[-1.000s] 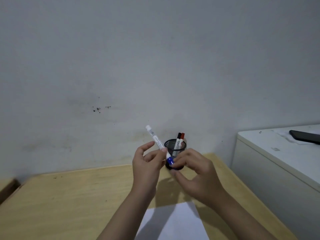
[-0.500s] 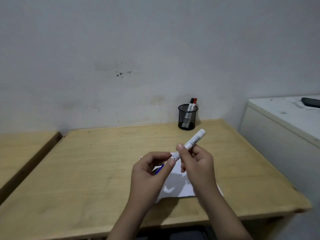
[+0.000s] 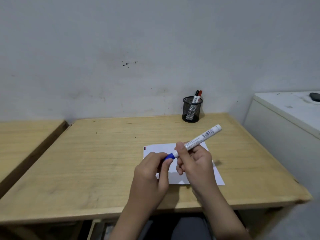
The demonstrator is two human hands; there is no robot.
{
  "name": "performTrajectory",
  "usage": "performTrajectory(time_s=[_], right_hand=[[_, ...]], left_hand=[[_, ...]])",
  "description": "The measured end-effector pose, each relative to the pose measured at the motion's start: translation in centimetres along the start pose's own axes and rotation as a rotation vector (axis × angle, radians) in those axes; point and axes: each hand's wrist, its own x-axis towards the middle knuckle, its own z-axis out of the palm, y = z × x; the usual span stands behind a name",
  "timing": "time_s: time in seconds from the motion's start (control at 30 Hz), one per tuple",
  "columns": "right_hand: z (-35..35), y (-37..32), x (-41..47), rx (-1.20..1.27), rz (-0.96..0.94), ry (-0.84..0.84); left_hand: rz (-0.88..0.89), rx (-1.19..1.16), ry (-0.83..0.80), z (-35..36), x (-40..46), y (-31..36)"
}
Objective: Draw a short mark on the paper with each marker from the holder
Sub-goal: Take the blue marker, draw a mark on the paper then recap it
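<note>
- We see the right hand (image 3: pixel 195 163) wrapped around the white barrel of a marker (image 3: pixel 199 140), held above the paper (image 3: pixel 215 172) and tilted so its far end points up and to the right.
- The left hand (image 3: pixel 152 172) pinches the marker's blue cap (image 3: pixel 169 156) between thumb and fingers; the cap sits at the barrel's lower end, and we cannot tell whether it is fully seated.
- The barrel carries a barcode near its upper end and lines of small print along its side; we cannot read them.
- The paper lies flat on the wooden desk (image 3: pixel 103 161), partly under both hands. Near its far left corner are two tiny marks (image 3: pixel 145 148), one dark and one red.
- A black mesh holder (image 3: pixel 191 109) stands at the desk's back edge by the wall, well apart from the hands, with a black-capped marker (image 3: pixel 195 96) and a red-capped marker (image 3: pixel 199 96) leaning in it.
- A dark flat object (image 3: pixel 315 97) lies on the white cabinet (image 3: pixel 285 115) at right.
</note>
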Motion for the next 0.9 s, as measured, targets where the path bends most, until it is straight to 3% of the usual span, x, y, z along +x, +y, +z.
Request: performTrajectory(time_s=[0.17,0.33,0.5,0.7,0.8,0.9], right_hand=[[0.0,0.0,0.6,0.032,-0.06,-0.066],[-0.8,-0.8,2.7,0.073,-0.111,-0.013],[-1.4,-0.5,4.1,0.096,-0.076,0.07],[-1.6,1.2,4.8,0.024,-0.043,0.089],[-1.9,1.6,5.5,-0.007,-0.037,0.09],[-1.9,1.7,6.5,-0.044,-0.047,0.071]], left_hand=[[-0.194,-0.221,-0.03,-0.2,0.6,-0.3],[-0.427,-0.423,-0.088,-0.8,1.6,-1.6],[-0.523,-0.293,-0.042,-1.1,5.9,-6.4],[-0.598,0.02,-0.313,1.9,11.0,-13.3],[-0.557,0.161,-0.482,3.1,11.7,-15.4],[-0.516,0.205,-0.549,3.4,11.8,-16.4]])
